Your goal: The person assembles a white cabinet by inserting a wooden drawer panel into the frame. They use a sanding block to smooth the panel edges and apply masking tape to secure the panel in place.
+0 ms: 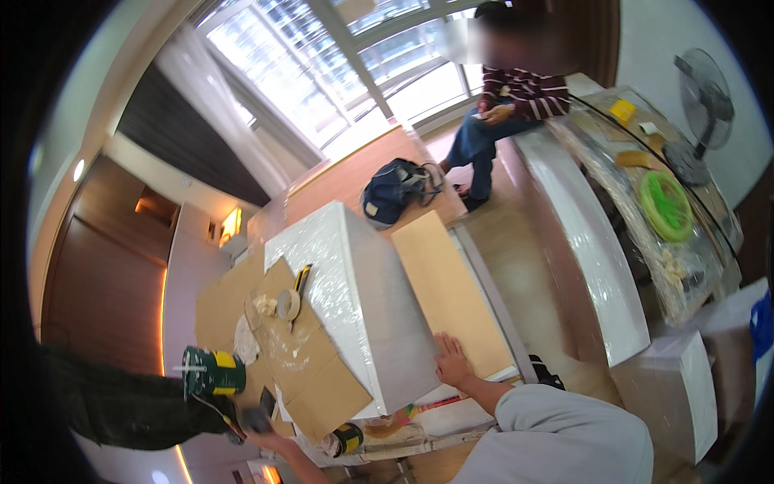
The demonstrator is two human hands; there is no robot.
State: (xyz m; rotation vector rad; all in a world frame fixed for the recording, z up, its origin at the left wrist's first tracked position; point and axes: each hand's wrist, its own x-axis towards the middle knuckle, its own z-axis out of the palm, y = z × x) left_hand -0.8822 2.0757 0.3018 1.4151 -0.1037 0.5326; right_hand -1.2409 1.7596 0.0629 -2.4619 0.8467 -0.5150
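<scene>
the pale wood-grain board [379, 315] lies tilted across the plastic-wrapped white block [322, 242], its near edge overhanging toward the person. the right hand [451, 360] lies flat and spread on that near corner, gripping nothing. beside it a tan board [447, 286] slopes along the right edge, with bare floor [540, 298] open beyond. the left hand [262, 427], low at the left, is closed around a small dark object [256, 418]. cardboard sheets [306, 363] spread left of the board, carrying a tape roll [288, 304] and a green can [211, 371]. a seated person [504, 105] is well apart.
</scene>
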